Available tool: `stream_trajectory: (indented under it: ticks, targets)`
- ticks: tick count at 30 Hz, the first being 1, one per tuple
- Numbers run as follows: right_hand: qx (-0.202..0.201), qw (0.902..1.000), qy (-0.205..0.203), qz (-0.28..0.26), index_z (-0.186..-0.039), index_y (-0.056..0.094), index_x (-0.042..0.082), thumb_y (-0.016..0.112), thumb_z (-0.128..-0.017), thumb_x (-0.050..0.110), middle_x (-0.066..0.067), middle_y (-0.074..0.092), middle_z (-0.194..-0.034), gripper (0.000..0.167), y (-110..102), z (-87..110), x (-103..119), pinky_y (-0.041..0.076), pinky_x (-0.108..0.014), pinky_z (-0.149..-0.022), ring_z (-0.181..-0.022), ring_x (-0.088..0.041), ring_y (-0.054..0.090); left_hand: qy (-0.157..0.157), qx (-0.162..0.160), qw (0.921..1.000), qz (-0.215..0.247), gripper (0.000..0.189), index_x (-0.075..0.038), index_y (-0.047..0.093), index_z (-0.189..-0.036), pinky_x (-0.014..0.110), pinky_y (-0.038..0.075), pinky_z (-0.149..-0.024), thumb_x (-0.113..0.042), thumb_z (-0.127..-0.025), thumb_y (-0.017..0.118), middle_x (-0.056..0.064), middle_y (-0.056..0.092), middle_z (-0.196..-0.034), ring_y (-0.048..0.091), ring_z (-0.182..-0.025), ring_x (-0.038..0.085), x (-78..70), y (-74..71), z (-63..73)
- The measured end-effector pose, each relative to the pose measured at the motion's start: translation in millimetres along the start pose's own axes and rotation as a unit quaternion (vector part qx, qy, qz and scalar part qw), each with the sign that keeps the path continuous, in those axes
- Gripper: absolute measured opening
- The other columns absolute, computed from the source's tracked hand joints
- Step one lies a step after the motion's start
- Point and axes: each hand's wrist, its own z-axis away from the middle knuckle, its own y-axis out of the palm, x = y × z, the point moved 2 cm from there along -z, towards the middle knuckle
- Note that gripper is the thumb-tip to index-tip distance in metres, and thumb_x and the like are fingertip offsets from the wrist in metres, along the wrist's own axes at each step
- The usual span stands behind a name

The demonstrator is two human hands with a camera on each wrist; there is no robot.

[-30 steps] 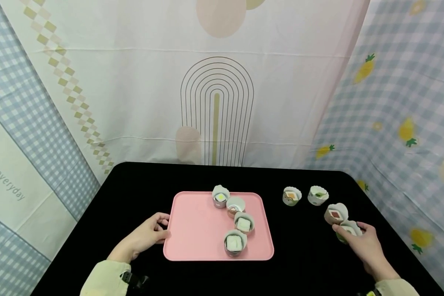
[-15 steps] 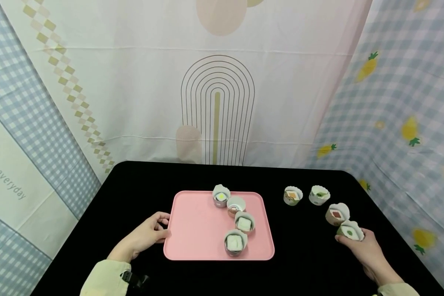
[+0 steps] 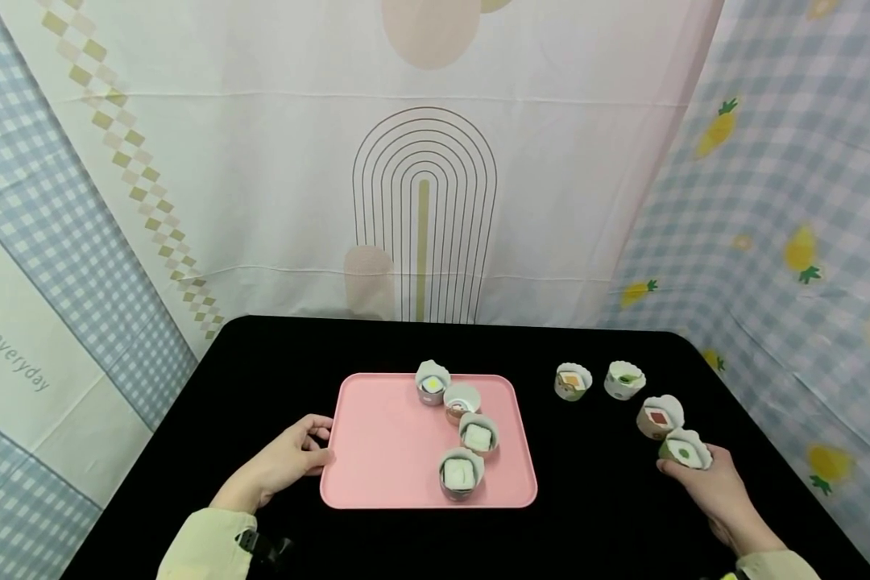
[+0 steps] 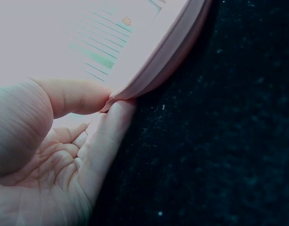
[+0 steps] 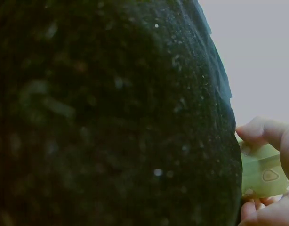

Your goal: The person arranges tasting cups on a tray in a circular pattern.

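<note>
The right hand (image 3: 712, 489) has its fingers round a green cup (image 3: 685, 451), the thumb on its left side and most of the others hidden behind it; the right wrist view catches only part of this hold, at its edge. The left hand (image 3: 286, 459) pinches the left edge of a pink tray (image 3: 384, 443) between thumb and finger. Handling the green cup well probably calls for a light, even grip low on its sides, since the frilled wall looks thin enough to buckle, and for keeping its mouth level so the small white block with a green dot stays inside. A steady left pinch should stop the tray from sliding. The green cup sits within the right hand's grasp, well to the right of the tray; whether its base touches the black worktop (image 3: 587, 491) cannot be told. Just beyond those fingers stands a cup with a red-topped block (image 3: 658, 419), so close that a sideways nudge could knock it. Farther back are a cup with a leafy green piece (image 3: 625, 381) and a cup with an orange-topped block (image 3: 573, 382). Four more cups (image 3: 458, 477) stand along the tray's right half, well apart from the left fingers.
</note>
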Motion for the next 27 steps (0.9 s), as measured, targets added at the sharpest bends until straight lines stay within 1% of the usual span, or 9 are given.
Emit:
stream_trajectory:
  ticks: [4,10,13,16,20,24,27]
  targets:
    - [-0.003,1.0000,-0.001,0.005,-0.129,0.042,-0.015,0.070,-0.090,0.030,-0.027,0.050,-0.123,0.066,0,-0.6,-1,0.053,-0.030,-0.073,-0.093,-0.015,0.057,0.000,0.000,1.0000,-0.003,0.050,0.003,0.044,-0.131,0.035,0.057,-0.077,0.003,-0.085,0.064,0.018,0.044,-0.112,0.053,-0.089,0.025,0.3,-0.3,-0.2]
    - [-0.006,0.9999,0.006,0.008,-0.130,0.040,-0.015,0.069,-0.089,0.035,-0.028,0.046,-0.126,0.070,0,-0.9,-2,0.053,-0.031,-0.074,-0.099,-0.024,0.056,0.000,0.002,1.0000,0.000,0.050,0.003,0.044,-0.131,0.035,0.057,-0.077,0.002,-0.085,0.064,0.018,0.043,-0.113,0.053,-0.089,0.025,0.1,-0.5,-0.4]
    - [-0.015,0.9997,0.012,0.015,-0.129,0.040,-0.014,0.069,-0.089,0.036,-0.027,0.048,-0.122,0.070,1,0.7,-2,0.053,-0.031,-0.072,-0.097,-0.025,0.056,0.001,0.005,1.0000,0.001,0.050,0.003,0.044,-0.131,0.035,0.057,-0.077,0.002,-0.086,0.064,0.018,0.043,-0.113,0.053,-0.089,0.025,-0.4,-0.3,-0.1]
    - [-0.028,0.9993,0.012,0.022,-0.123,0.044,-0.014,0.069,-0.089,0.035,-0.024,0.053,-0.114,0.065,1,1.5,0,0.053,-0.031,-0.068,-0.089,-0.023,0.057,0.000,0.005,1.0000,0.000,0.049,0.003,0.044,-0.131,0.036,0.057,-0.078,0.002,-0.086,0.064,0.018,0.043,-0.113,0.053,-0.090,0.025,-1.4,-0.3,0.3]
    - [-0.028,0.9991,0.015,0.026,-0.118,0.048,-0.014,0.069,-0.089,0.036,-0.020,0.056,-0.107,0.061,-2,1.5,2,0.053,-0.032,-0.064,-0.083,-0.021,0.057,-0.002,0.005,1.0000,0.000,0.049,0.002,0.044,-0.131,0.036,0.057,-0.077,0.002,-0.086,0.064,0.018,0.043,-0.113,0.053,-0.090,0.025,-1.6,-0.6,0.2]
    - [-0.024,0.9989,0.024,0.033,-0.122,0.046,-0.014,0.067,-0.090,0.041,-0.021,0.055,-0.108,0.067,-6,3.8,6,0.053,-0.033,-0.064,-0.084,-0.022,0.057,0.001,0.008,1.0000,0.002,0.049,0.003,0.044,-0.131,0.036,0.057,-0.077,0.002,-0.086,0.064,0.018,0.044,-0.113,0.053,-0.089,0.025,-0.5,-0.3,-0.1]
    - [-0.024,0.9990,0.016,0.035,-0.124,0.046,-0.014,0.066,-0.090,0.042,-0.021,0.055,-0.110,0.068,-7,7.5,11,0.053,-0.033,-0.065,-0.085,-0.023,0.057,0.000,0.006,1.0000,0.001,0.049,0.002,0.045,-0.130,0.036,0.057,-0.077,0.002,-0.085,0.064,0.018,0.044,-0.113,0.053,-0.089,0.025,0.1,-0.4,-0.6]
